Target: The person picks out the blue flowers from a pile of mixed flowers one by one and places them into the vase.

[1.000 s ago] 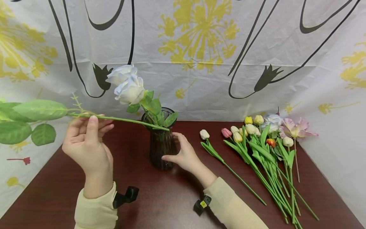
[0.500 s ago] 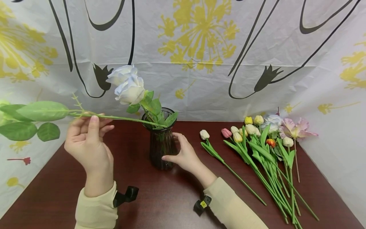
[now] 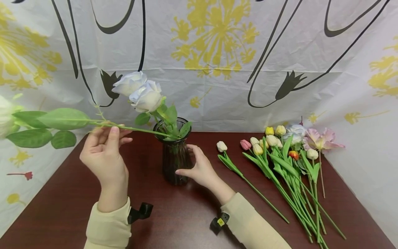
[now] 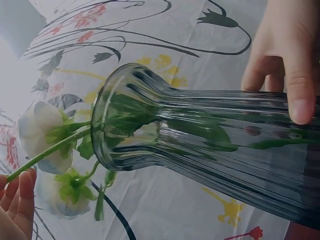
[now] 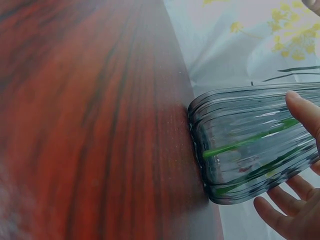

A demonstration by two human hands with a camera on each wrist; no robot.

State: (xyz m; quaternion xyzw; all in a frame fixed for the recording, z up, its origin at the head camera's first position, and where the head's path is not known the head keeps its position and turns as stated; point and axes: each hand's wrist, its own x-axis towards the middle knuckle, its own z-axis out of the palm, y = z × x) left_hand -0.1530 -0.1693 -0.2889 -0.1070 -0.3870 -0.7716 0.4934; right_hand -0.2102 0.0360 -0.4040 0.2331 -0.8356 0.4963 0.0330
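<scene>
My left hand (image 3: 105,160) pinches a long green flower stem (image 3: 140,130) between thumb and fingers. The stem lies nearly level, its leaves and a white bloom (image 3: 5,117) at the left, the bloom partly cut off by the head view's edge. Its tip overlaps the mouth of a dark ribbed glass vase (image 3: 175,162) in that view. Two pale blue-white roses (image 3: 146,97) stand in the vase, leaning left. My right hand (image 3: 203,167) grips the vase low on its right side, thumb in front. Through the glass in the right wrist view, green stems (image 5: 245,142) reach the bottom.
A single white tulip (image 3: 230,162) lies right of the vase on the dark red wooden table (image 3: 174,221). Farther right is a pile of tulips (image 3: 289,173) with a pink flower (image 3: 323,138). A patterned white cloth (image 3: 205,93) hangs behind the table.
My left hand has moved a little right with the flower stem, bringing more of its white bloom into view. The roses have shifted slightly. My right hand stays on the vase.
</scene>
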